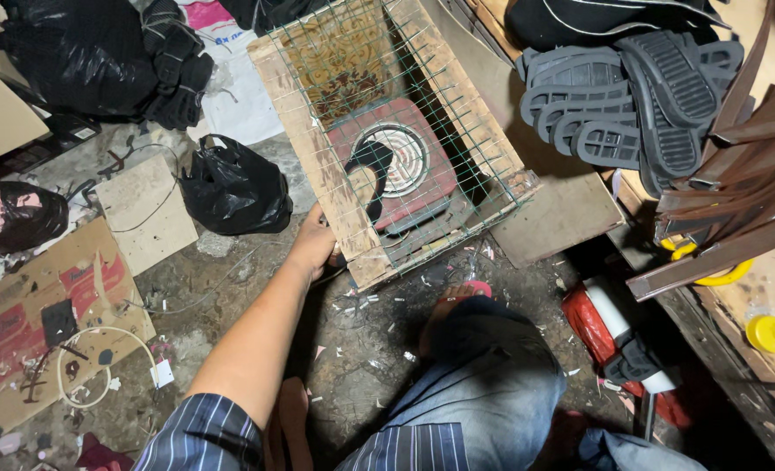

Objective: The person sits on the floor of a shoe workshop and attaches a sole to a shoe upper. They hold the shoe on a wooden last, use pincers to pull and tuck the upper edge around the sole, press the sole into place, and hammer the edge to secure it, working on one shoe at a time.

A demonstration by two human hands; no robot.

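My left hand (315, 245) reaches forward and grips the near left edge of a wooden crate (318, 157) covered with green wire mesh (422, 105). Inside the crate, under the mesh, lies a reddish flat object with a white spiral ring (398, 157). The crate stands tilted on the dirty floor. My right hand is out of sight. My knee in blue jeans (483, 366) is bent just below the crate.
Black plastic bag (235, 185) left of the crate, more black bags (82, 57) at top left. Cardboard pieces (47, 323) and a white cable (99, 366) on the left floor. Stacked black shoe soles (632, 96) and wooden strips (737, 192) on the right. Red-white container (614, 336).
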